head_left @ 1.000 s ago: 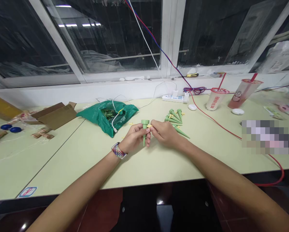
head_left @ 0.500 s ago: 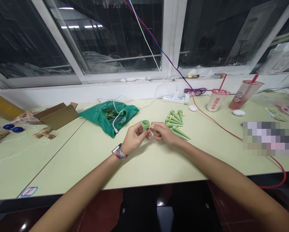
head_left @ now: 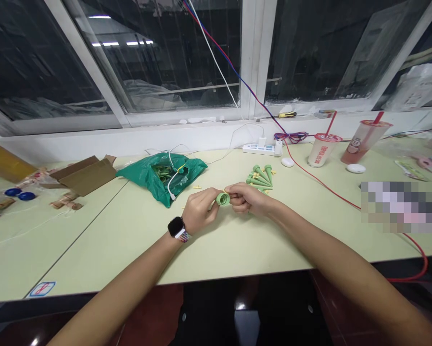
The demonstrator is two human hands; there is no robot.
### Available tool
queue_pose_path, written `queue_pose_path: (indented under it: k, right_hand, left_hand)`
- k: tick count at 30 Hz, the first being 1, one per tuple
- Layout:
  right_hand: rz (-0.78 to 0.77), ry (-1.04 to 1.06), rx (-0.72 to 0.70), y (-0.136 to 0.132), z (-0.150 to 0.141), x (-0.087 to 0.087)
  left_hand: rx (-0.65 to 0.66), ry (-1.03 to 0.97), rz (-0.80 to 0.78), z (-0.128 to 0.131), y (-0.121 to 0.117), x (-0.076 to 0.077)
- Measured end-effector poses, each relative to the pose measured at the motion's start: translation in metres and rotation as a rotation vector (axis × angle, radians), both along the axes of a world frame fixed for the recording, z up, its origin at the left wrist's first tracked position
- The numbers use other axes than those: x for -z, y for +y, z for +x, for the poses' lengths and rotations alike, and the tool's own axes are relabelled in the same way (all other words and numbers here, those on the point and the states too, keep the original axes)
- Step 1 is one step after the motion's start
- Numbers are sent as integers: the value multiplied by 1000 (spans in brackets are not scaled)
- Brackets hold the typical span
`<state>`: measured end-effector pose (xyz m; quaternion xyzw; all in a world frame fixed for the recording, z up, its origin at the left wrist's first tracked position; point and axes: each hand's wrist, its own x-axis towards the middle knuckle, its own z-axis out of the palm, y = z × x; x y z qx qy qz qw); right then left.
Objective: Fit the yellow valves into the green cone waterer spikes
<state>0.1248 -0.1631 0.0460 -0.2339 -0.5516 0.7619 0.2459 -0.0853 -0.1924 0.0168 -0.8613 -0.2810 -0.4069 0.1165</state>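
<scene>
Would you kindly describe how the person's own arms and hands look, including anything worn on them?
The left hand and right hand are both ungloved, and no sleeve shows on either forearm. The left wrist carries a watch with a dark, round-cornered face and a patterned, multicoloured band. Nothing can be seen on the right wrist.

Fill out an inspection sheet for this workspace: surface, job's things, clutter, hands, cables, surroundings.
Surface: pale green tabletop, seamed at left.
Job's things: round, hollow green plastic piece, held; tapered green plastic cones, clustered on the tabletop.
Clutter: green plastic bag; brown cardboard box; two plastic cups with red straws.
Hands: left hand holds the hollow piece; right hand pinches a small yellow part at it.
Cables: white cable across the bag; red cable reaching the tabletop's front edge at right.
Surroundings: dark glass windows in white frames.
</scene>
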Motion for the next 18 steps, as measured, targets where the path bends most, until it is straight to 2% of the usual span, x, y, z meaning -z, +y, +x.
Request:
queue_pose_path:
  k: [6,9,11,13,16,18]
  right_hand:
    - [26,-22,-34,1,5,-4]
    - [36,-46,-19,-1,5,-7]
    - [37,-64,-8,-2,2,-7]
    - [69,-74,32,-2,-1,-5]
    - [152,-67,131,0,-5,1]
    - [213,-60,178,2,-7,5]
  left_hand:
    - [-6,93,184,-3,3,-3]
    - [5,99,161,-5,3,-2]
    - [7,30,8,-5,3,0]
    - [15,-128,-257,-1,2,1]
    - [97,-413,-667,8,1,2]
    - [159,-519,-837,13,2,-1]
